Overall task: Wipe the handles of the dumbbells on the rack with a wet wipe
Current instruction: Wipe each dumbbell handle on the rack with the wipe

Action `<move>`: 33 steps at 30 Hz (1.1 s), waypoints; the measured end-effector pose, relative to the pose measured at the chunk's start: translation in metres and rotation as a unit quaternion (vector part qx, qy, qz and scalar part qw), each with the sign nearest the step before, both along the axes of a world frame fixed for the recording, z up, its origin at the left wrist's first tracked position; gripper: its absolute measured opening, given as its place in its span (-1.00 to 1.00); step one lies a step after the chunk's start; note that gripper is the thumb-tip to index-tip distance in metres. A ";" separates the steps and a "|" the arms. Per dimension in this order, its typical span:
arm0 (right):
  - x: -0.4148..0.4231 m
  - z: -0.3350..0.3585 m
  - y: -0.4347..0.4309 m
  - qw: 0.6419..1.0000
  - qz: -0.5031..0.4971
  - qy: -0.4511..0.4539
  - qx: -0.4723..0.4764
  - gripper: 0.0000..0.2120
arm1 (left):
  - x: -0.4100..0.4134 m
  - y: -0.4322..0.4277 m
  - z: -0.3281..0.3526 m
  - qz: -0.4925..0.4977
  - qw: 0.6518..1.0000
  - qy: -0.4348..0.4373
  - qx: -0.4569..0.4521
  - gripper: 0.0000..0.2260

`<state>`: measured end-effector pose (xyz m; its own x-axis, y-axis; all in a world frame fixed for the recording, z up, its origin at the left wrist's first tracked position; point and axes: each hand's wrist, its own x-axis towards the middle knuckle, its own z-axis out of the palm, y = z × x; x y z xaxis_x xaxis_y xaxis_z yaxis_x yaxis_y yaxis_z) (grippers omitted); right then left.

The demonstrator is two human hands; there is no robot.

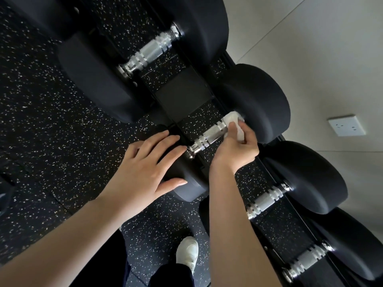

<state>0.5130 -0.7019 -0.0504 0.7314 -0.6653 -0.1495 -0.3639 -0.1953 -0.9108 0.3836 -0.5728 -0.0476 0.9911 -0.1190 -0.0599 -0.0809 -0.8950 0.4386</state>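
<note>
Step in hand, by my read: wiping the handle of the second dumbbell from the far end of the rack. The wet wipe sat bunched at the far end of that handle, right against the inner face of the far weight head. To do it well: keep the wipe wrapped round the bar, not just dabbed on top; drag it the full length toward the near collar w/ a twist of the wrist so the knurled part gets covered all round, incl. the underside. The ringed collars prob. trap grime, so press into the grooves. Don't let the wipe snag on the knurling.

Right hand was closed narrow, thumb and fingers pinching the wipe onto the handle; most of the fingers curled under and out of sight, so can't tell how far round the bar they reached.

Left hand lay open and flat, fingers spread a little, palm down on the near weight head of the same dumbbell, holding nothing, seemingly steadying it.

Other handles: one further along, two nearer, all bare, no wipe on them
</note>
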 end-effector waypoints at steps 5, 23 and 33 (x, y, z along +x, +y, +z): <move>0.007 0.001 0.011 0.999 0.001 -0.007 -0.048 -0.88 | 0.000 0.001 -0.003 0.006 1.000 -0.020 -0.017 -0.47; -0.017 0.003 0.002 0.874 0.373 0.057 -0.307 -0.85 | -0.001 0.003 -0.009 0.008 0.999 -0.027 -0.042 -0.48; -0.024 0.007 -0.001 0.779 0.514 0.156 -0.324 -0.87 | -0.001 0.003 -0.009 0.013 0.998 -0.040 -0.048 -0.50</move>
